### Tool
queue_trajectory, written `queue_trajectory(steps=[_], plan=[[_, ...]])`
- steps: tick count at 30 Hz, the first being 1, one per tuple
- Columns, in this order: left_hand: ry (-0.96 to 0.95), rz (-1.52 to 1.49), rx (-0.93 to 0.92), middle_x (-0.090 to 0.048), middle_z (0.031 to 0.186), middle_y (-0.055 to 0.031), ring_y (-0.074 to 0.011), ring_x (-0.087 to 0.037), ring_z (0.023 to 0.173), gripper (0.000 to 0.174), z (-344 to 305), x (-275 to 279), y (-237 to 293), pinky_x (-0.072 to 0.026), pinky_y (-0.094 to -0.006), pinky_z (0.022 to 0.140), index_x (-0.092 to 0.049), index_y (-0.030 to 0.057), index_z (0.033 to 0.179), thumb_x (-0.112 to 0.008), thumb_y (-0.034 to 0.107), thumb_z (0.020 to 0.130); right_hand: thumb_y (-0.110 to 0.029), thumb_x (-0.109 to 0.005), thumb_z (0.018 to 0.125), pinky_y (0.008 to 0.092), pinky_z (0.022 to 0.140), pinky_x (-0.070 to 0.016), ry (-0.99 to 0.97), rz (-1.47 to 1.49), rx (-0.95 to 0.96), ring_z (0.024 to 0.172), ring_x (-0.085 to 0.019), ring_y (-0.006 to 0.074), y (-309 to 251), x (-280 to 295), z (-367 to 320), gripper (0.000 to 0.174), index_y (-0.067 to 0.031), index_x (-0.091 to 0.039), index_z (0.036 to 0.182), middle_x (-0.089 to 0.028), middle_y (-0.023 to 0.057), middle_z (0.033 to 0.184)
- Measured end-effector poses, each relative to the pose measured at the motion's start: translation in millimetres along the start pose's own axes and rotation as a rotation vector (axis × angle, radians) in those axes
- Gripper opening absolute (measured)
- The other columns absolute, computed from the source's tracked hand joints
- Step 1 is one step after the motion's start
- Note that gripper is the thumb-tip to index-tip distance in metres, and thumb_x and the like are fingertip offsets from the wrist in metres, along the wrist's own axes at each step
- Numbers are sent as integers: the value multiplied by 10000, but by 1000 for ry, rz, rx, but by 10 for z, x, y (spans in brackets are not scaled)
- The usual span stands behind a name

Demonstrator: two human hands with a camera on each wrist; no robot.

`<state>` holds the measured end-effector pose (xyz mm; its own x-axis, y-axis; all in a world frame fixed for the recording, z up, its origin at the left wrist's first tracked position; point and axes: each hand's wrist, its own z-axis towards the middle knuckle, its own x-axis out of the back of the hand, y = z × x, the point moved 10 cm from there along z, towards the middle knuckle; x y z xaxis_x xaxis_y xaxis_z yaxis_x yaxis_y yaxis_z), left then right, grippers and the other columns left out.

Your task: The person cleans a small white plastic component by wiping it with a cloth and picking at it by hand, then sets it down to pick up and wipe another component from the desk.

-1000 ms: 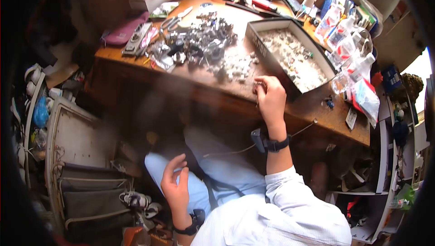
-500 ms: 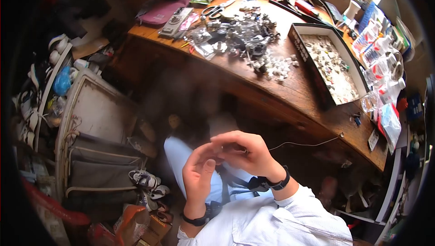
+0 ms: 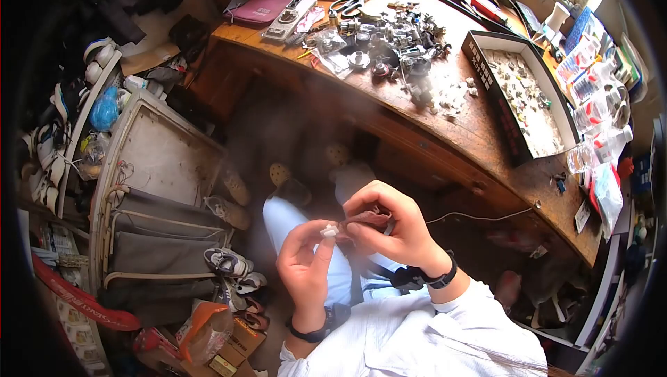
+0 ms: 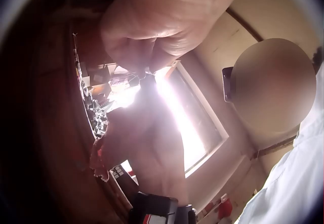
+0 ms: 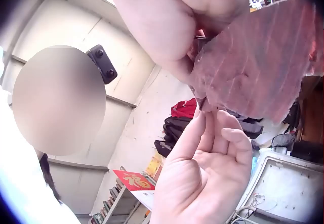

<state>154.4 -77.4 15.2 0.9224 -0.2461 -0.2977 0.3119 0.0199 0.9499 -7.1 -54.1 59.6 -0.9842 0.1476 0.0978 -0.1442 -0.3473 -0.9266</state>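
Note:
Over the lap, my left hand (image 3: 303, 266) pinches a small white piece (image 3: 329, 230) between thumb and fingertips. My right hand (image 3: 403, 234), close beside it, grips a creased reddish-brown sheet (image 5: 253, 62) with ragged edges. In the head view the sheet is folded into the right fingers, close to the white piece. The right wrist view shows its broad side hanging out past the hand, with the left hand's fingertips right at its lower corner. Fingers hide the white piece in both wrist views.
On the wooden table (image 3: 500, 137) lie a heap of metal and plastic parts (image 3: 396, 43), scattered white pieces (image 3: 448, 95) and a black-sided box (image 3: 497, 99) of small pieces. Plastic bottles (image 3: 594, 109) line the right end. Shoes (image 3: 226, 262) and a metal-framed panel (image 3: 163, 144) stand at left.
My right hand has come from the table edge to my left hand over the lap. The reddish sheet and the white piece now show in the fingers. The head view has shifted.

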Motion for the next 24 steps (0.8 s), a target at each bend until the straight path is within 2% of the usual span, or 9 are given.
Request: queue_trajectory(steps=[2, 4, 5, 7, 19, 24], plan=[[25, 23, -22, -675, 1049, -98, -142, -638, 930, 218, 1, 30, 16, -515, -273, 843, -633, -43, 1109, -680, -39, 896, 48, -665, 862, 242, 683, -535, 12, -8, 10, 778, -688, 122, -7, -30, -4, 231, 16, -622, 1087, -638, 67, 941], [54, 46, -44, -670, 1047, -98, -140, -633, 926, 222, 0, 60, 35, -511, -270, 839, -633, -44, 1103, -680, -58, 887, 65, -629, 854, 253, 712, -546, -14, 196, -134, 825, -695, 128, 118, -119, -39, 252, 20, -606, 1101, -632, 73, 933], [64, 47, -53, -669, 1046, -98, -140, -631, 928, 219, 1, 67, 44, -507, -266, 835, -632, -44, 1098, -678, -62, 885, 65, -629, 854, 253, 712, -546, -15, 196, -136, 825, -695, 128, 103, -123, -30, 252, 20, -606, 1101, -632, 73, 933], [76, 48, -61, -668, 1046, -98, -140, -629, 931, 217, -8, 85, 49, -504, -263, 831, -631, -43, 1093, -677, -66, 882, 61, -630, 840, 259, 738, -552, -22, 56, -33, 854, -698, 135, -35, -116, 8, 270, 23, -592, 1105, -626, 79, 935], [38, 233, -72, -691, 1004, -88, -127, -626, 878, 194, -25, 32, 58, -498, -254, 795, -675, -33, 1039, -684, -81, 852, 55, -670, 795, 270, 687, -523, -37, -52, -21, 782, -641, 151, -13, -139, -51, 244, -12, -587, 1014, -596, 77, 916], [-17, 486, -265, -709, 954, -103, -187, -654, 834, 216, -7, -37, 269, -515, -276, 757, -713, -1, 1024, -715, -70, 819, 48, -693, 780, 284, 650, -501, -20, -133, 3, 735, -618, 173, -38, -121, -60, 235, -14, -584, 979, -581, 88, 892]])
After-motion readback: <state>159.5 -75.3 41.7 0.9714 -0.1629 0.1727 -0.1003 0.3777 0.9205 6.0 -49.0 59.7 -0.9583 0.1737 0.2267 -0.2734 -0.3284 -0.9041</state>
